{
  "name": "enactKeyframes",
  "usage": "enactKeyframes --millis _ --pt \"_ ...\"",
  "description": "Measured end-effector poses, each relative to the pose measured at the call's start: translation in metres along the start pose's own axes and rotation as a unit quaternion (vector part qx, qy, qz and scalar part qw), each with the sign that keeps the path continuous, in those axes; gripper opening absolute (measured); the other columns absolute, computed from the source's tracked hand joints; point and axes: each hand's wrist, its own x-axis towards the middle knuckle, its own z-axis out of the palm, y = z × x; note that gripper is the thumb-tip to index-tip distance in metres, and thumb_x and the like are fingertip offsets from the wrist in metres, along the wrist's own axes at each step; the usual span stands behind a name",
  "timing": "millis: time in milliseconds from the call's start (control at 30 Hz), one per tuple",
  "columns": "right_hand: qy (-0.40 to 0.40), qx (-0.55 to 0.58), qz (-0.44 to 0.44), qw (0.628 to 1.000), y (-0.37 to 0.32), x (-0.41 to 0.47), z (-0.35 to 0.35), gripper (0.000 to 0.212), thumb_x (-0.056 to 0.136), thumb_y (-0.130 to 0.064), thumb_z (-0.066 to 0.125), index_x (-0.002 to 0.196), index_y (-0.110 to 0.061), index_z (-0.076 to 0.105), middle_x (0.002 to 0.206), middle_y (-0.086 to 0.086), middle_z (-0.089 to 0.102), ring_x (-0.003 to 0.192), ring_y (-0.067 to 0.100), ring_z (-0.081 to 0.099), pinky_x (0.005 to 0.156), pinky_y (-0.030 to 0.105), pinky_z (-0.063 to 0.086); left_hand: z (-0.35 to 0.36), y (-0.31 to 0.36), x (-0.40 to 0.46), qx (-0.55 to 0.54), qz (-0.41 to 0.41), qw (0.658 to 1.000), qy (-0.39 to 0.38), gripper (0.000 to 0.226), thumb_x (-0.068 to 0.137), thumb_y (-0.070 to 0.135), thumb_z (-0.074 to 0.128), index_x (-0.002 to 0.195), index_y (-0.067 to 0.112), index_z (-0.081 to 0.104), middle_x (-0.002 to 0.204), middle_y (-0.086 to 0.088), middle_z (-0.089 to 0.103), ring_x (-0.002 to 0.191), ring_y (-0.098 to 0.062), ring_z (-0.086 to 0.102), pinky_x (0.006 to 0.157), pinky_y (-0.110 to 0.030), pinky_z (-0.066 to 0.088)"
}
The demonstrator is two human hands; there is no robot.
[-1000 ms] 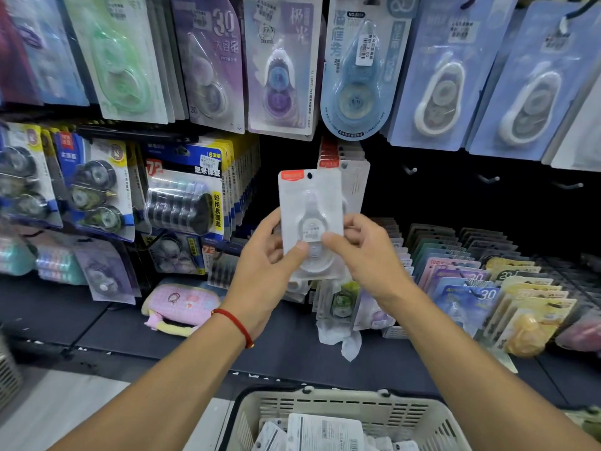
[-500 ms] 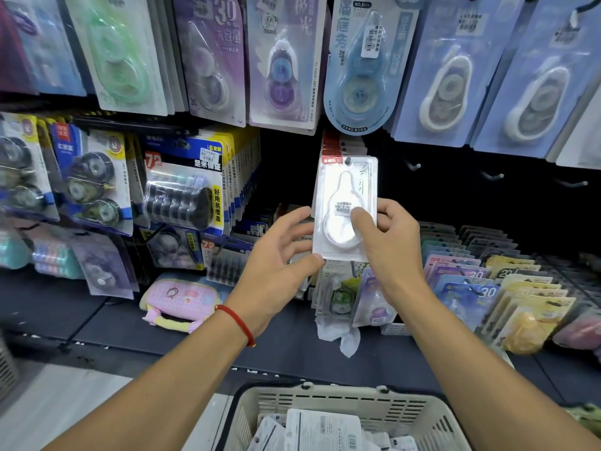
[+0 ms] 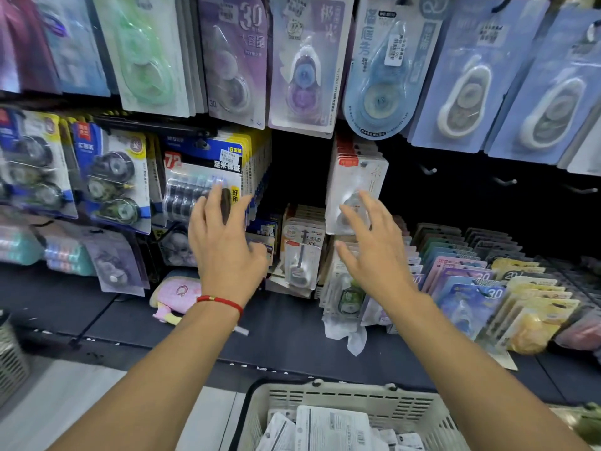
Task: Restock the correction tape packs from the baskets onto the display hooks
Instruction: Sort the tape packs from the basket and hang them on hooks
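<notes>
A white correction tape pack (image 3: 354,187) with a red tag hangs at the front of a stack on a display hook in the middle row. My right hand (image 3: 374,252) is just below and in front of it, fingers spread and holding nothing. My left hand (image 3: 224,252) is further left, fingers spread, in front of the blue and yellow multi-packs (image 3: 208,177). A beige basket (image 3: 341,405) at the bottom holds more white packs (image 3: 331,428).
Several bare hooks (image 3: 504,181) stick out of the dark panel to the right. Rows of larger packs (image 3: 302,76) hang above. Pastel packs (image 3: 471,288) stand in trays on the shelf at right. A pink item (image 3: 175,297) lies on the shelf.
The white pack went from both hands up onto the hook. Both hands have let go and drawn back with fingers spread.
</notes>
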Motion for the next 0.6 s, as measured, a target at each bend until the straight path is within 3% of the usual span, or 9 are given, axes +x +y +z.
enactKeyframes --millis 133,367,500,600 --pt "-0.033 -0.064 0.015 0.997 0.001 0.025 0.007 0.062 0.097 -0.029 0.068 0.152 -0.017 0.044 0.172 0.010 0.021 0.153 0.037 0.028 0.115 0.055 0.042 0.006 -0.011 -0.003 0.004 0.004 0.998 -0.056 0.082 0.079 0.000 0.065 0.156 0.020 0.045 0.175 -0.006 0.006 0.159 -0.035 0.003 0.123 -0.056 0.026" --pt "-0.097 -0.111 0.038 0.988 0.005 0.046 0.013 0.076 0.098 -0.025 0.059 0.164 -0.028 0.020 0.176 0.000 0.000 0.154 0.036 0.024 0.108 0.054 0.046 0.005 -0.018 -0.005 0.011 0.022 0.998 -0.065 0.079 0.081 -0.001 0.066 0.154 0.021 0.046 0.176 -0.003 -0.001 0.161 -0.032 -0.002 0.120 -0.056 0.029" --pt "-0.094 -0.087 0.037 0.991 0.002 0.040 0.007 0.069 0.097 -0.021 0.059 0.160 -0.021 0.029 0.175 0.003 0.004 0.150 0.034 0.030 0.101 0.052 0.051 0.001 -0.016 -0.009 0.046 0.041 0.996 -0.071 0.077 0.083 0.002 0.067 0.156 0.019 0.045 0.176 -0.008 0.001 0.161 -0.034 -0.001 0.127 -0.053 0.019" --pt "-0.083 -0.035 0.054 0.994 0.006 0.017 0.001 0.053 0.100 -0.021 0.056 0.152 -0.016 0.043 0.169 0.008 0.022 0.140 0.036 0.041 0.097 0.051 0.051 -0.001 -0.013 -0.018 0.053 0.082 0.991 -0.092 0.071 0.084 0.004 0.069 0.152 0.016 0.050 0.173 -0.012 0.014 0.159 -0.036 0.007 0.127 -0.051 0.018"
